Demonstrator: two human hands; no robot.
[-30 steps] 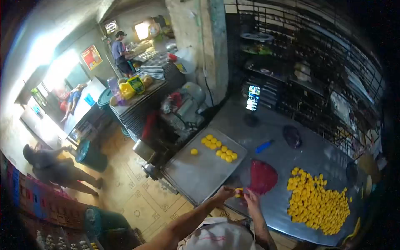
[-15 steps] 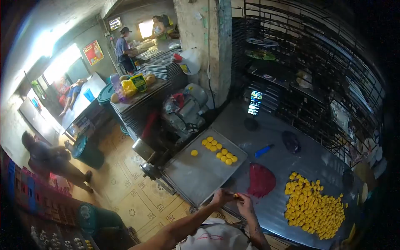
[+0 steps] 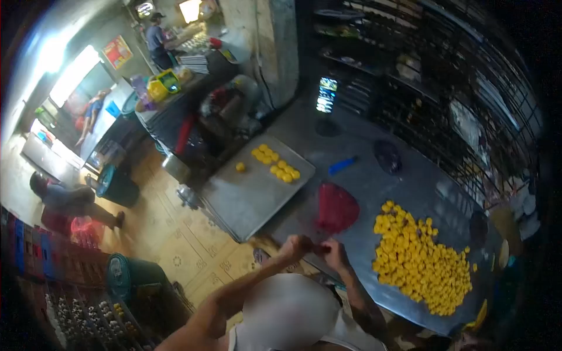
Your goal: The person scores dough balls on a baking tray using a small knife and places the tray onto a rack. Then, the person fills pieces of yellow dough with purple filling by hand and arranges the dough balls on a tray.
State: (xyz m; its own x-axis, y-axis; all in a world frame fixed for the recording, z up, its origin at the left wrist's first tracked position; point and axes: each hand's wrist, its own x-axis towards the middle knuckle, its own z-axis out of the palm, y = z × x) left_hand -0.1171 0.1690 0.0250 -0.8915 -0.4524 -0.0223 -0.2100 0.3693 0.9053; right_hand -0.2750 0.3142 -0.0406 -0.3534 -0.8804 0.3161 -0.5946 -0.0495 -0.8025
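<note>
My left hand (image 3: 295, 247) and my right hand (image 3: 336, 254) meet close in front of my body, at the table's near edge. Both are closed, with fingertips pinched around a small dark red piece (image 3: 319, 249) between them; its exact shape is blurred. Just beyond them a flat red mass (image 3: 338, 208), like dough or paste, lies on the metal table (image 3: 357, 266). To the right spreads a big heap of small yellow dough pieces (image 3: 418, 260). On the left, a metal tray (image 3: 234, 202) holds several yellow rounds (image 3: 284, 171) in rows and one apart (image 3: 240, 167).
A blue-handled tool (image 3: 342, 165), a dark bagged lump (image 3: 388, 158) and a lit phone (image 3: 326, 95) are farther back on the table. Dark racks (image 3: 404, 76) stand behind it. A machine (image 3: 231, 108) is beyond the tray. Other people (image 3: 67, 199) are at the left and back.
My view has tilted and shifted, so the table contents appear farther left and higher. My hands stay together; the piece between them showed yellow-orange before and looks dark red now.
</note>
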